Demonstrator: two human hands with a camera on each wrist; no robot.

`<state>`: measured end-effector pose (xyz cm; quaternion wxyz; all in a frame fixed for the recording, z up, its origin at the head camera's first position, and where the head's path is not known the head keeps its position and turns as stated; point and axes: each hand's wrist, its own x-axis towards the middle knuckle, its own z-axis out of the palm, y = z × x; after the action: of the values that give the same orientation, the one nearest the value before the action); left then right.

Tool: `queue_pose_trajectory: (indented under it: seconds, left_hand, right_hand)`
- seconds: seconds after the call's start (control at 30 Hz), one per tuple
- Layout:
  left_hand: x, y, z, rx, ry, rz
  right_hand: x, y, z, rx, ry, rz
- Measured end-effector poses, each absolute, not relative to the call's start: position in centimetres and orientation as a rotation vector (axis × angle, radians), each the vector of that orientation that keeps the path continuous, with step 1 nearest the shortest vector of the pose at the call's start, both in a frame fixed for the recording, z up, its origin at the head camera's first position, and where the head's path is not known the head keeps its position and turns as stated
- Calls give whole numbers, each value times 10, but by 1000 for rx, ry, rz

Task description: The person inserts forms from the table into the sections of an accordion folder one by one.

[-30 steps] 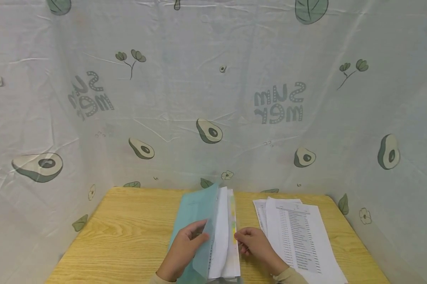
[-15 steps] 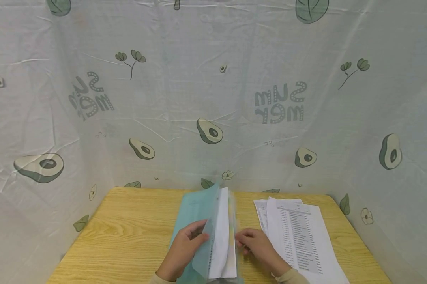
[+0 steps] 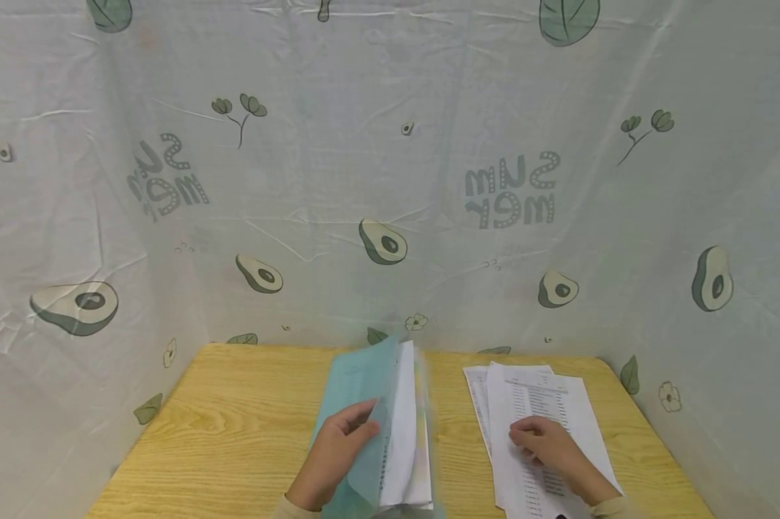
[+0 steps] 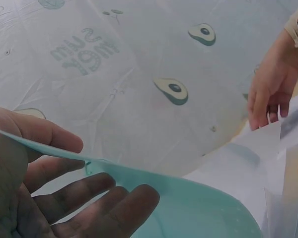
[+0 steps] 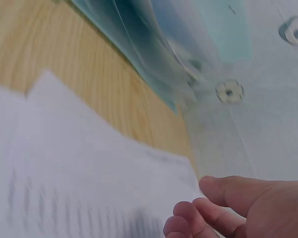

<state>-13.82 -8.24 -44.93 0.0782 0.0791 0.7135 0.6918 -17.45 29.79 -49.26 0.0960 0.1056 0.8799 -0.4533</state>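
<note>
A light-blue plastic folder (image 3: pixel 354 375) stands partly opened on the table, with white sheets (image 3: pixel 399 425) inside. My left hand (image 3: pixel 338 450) holds the folder's front cover between thumb and fingers; in the left wrist view the cover (image 4: pixel 188 198) passes through that hand (image 4: pixel 64 183). To the right, my right hand (image 3: pixel 555 450) hovers over a stack of printed sheets (image 3: pixel 526 393). Its fingers are loosely bent, with nothing visible between them. The right wrist view shows the same hand (image 5: pixel 233 206) near a corner of the printed sheets (image 5: pixel 99 163).
A light wooden table (image 3: pixel 234 418) carries everything. A pale curtain (image 3: pixel 318 180) printed with avocados hangs behind the table and along both sides. Bare wood lies between the folder and the printed sheets.
My right hand has left the folder's right edge and moved right, over the printed sheets. My left hand keeps hold of the cover, and the folder's right side has shifted slightly.
</note>
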Motion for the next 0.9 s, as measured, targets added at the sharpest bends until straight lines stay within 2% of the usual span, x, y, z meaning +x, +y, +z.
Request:
queue_pose_trajectory:
  seconds: [0.17, 0.43, 0.9]
  left_hand:
    - [-140, -82, -450, 258, 2116, 2082]
    - [-140, -82, -454, 274, 2132, 2071]
    - [-138, -83, -454, 279, 2096, 2090]
  right_hand:
    - [-176, 345, -489, 325, 2646, -1261]
    - [-173, 394, -489, 540, 2642, -1105]
    - [-171, 406, -505, 637, 2664, -842]
